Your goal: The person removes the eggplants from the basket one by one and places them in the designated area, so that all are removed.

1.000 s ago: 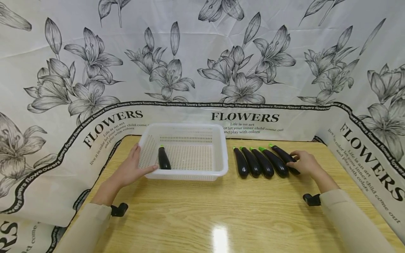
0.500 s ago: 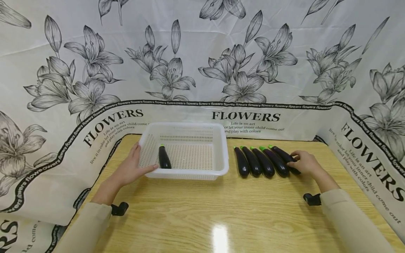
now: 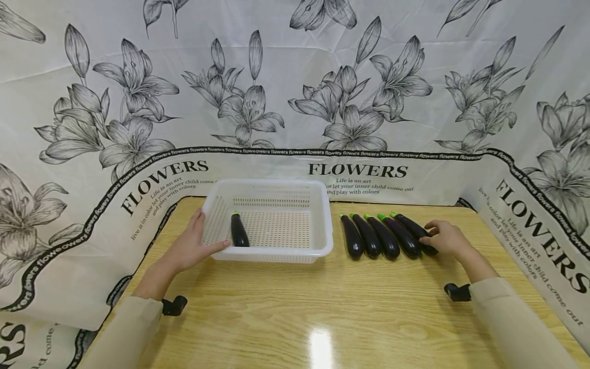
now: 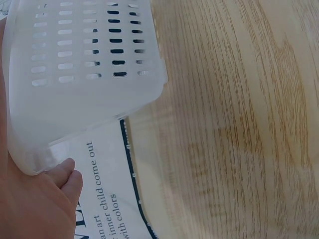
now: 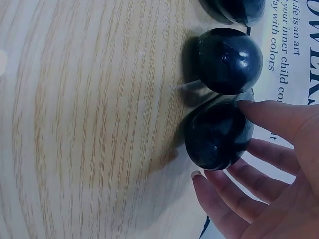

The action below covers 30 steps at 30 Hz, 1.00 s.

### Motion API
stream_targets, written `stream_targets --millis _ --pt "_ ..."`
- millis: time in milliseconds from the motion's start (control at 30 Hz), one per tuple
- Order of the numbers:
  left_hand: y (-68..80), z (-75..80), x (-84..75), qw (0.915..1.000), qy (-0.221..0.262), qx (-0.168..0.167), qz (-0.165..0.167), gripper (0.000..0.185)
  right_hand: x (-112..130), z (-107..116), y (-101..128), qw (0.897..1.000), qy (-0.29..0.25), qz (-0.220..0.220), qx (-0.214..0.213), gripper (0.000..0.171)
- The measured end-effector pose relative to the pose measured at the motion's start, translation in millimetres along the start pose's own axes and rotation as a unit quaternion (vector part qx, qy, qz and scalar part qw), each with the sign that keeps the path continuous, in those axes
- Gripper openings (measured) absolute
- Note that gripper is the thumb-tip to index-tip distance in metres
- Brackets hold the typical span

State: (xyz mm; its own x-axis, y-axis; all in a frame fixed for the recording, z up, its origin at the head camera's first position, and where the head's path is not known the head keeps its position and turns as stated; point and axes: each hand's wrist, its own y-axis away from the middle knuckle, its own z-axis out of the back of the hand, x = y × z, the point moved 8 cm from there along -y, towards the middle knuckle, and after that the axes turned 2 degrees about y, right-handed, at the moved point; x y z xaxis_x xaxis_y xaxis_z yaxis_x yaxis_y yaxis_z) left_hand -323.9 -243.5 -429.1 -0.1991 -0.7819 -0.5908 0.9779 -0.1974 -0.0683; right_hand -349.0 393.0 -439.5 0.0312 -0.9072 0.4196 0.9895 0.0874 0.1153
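Note:
My left hand holds the left end of a white perforated plastic basket, its thumb over the near rim and its other fingers along the outer side. Inside the basket, toward the left, lies one dark eggplant with a green stem end. On the right of the table, several eggplants lie side by side, stems pointing away. My right hand grips the lower end of the rightmost eggplant. In the right wrist view, thumb and fingers lie on either side of that eggplant, which rests beside its neighbour.
The wooden table carries the basket and the eggplants near its back edge. A white cloth with printed flowers and lettering hangs behind and around the sides. Black wrist mounts sit under both sleeves.
Both hands keep their places on the basket and the rightmost eggplant. My right wrist and sleeve have shifted very slightly to the right.

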Motion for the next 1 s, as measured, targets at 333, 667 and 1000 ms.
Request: stream_targets --millis 333,667,1000 --pt "1.8 -0.7 0.4 1.0000 0.000 0.001 0.005 0.126 -0.9 2.3 6.0 1.000 -0.004 0.012 -0.009 0.057" --pt "1.6 -0.6 -1.9 1.0000 0.002 0.000 -0.002 0.125 0.5 9.0 18.7 1.000 0.008 0.017 -0.014 0.057" --pt "1.3 -0.6 -0.4 1.0000 0.001 -0.001 0.000 0.126 9.6 14.8 28.6 0.999 0.009 0.026 -0.025 0.057"
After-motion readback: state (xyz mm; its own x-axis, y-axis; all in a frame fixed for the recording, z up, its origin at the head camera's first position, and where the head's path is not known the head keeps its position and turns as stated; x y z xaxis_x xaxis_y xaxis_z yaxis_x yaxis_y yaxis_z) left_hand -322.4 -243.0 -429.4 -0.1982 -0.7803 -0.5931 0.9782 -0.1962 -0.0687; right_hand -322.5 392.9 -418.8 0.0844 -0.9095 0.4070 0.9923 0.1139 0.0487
